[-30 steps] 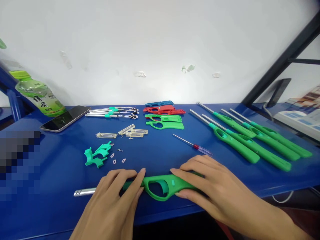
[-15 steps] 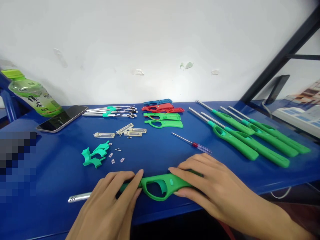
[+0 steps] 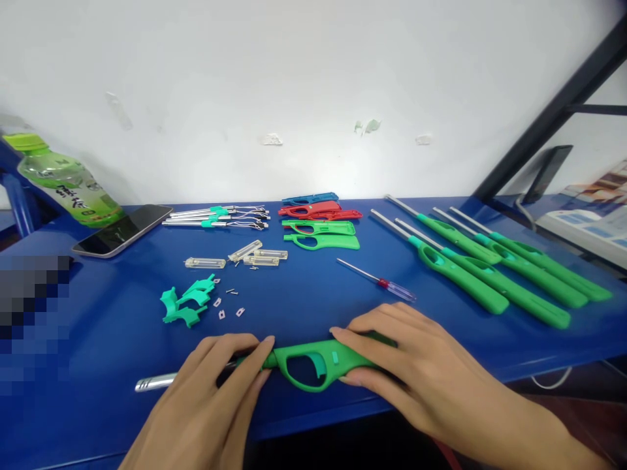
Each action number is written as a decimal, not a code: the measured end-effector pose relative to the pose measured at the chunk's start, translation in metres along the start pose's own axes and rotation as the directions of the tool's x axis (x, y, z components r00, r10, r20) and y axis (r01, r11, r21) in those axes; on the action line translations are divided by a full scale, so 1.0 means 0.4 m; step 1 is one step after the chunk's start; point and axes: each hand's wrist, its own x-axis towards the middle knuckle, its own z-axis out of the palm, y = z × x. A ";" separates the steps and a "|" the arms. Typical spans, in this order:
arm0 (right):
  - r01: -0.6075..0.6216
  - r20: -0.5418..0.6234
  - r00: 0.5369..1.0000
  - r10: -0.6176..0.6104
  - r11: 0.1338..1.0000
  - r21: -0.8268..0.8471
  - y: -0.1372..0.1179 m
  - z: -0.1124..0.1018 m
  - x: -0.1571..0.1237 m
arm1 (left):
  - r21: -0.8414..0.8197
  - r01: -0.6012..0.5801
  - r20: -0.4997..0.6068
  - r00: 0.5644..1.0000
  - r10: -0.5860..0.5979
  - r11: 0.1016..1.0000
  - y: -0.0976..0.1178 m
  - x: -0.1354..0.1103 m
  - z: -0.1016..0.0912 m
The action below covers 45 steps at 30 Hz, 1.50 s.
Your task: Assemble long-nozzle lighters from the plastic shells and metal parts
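A green long-nosed lighter point(image 3: 313, 364) lies along the front edge of the blue table point(image 3: 304, 294), its metal tube point(image 3: 154, 382) sticking out to the left. My left hand point(image 3: 210, 398) covers the joint between tube and green body, fingers curled over it. On the handle end rests my right hand point(image 3: 416, 365), its fingers wrapped over the green grip beside the trigger opening.
Several finished green lighters point(image 3: 490, 267) lie at the right. A red-handled screwdriver point(image 3: 379, 282) lies mid-table. Coloured shell halves point(image 3: 318, 222), metal tubes point(image 3: 215, 219), clear tanks point(image 3: 235, 259), teal triggers point(image 3: 183, 303), a phone point(image 3: 122, 230) and a green bottle point(image 3: 63, 183) lie behind.
My left hand has slid slightly left along the lighter, baring more of the green body near the trigger guard. The right hand has stayed in place.
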 end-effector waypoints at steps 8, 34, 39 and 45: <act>-0.029 0.012 1.000 0.028 0.999 0.023 0.001 0.002 -0.002 | -0.037 0.009 0.029 1.000 -0.008 0.999 -0.016 -0.014 -0.006; -0.101 0.012 0.995 0.101 0.991 0.082 -0.001 0.021 -0.016 | -0.064 0.049 -0.060 0.997 -0.053 0.997 -0.013 -0.003 -0.037; -0.092 -0.014 0.996 0.093 0.993 0.073 0.001 0.028 -0.020 | -0.155 0.184 0.022 0.983 -0.182 0.971 -0.023 0.007 -0.031; -0.108 -0.035 0.993 0.111 0.991 0.079 0.001 0.037 -0.024 | -0.276 0.238 -0.003 0.969 -0.248 0.931 -0.026 0.023 -0.030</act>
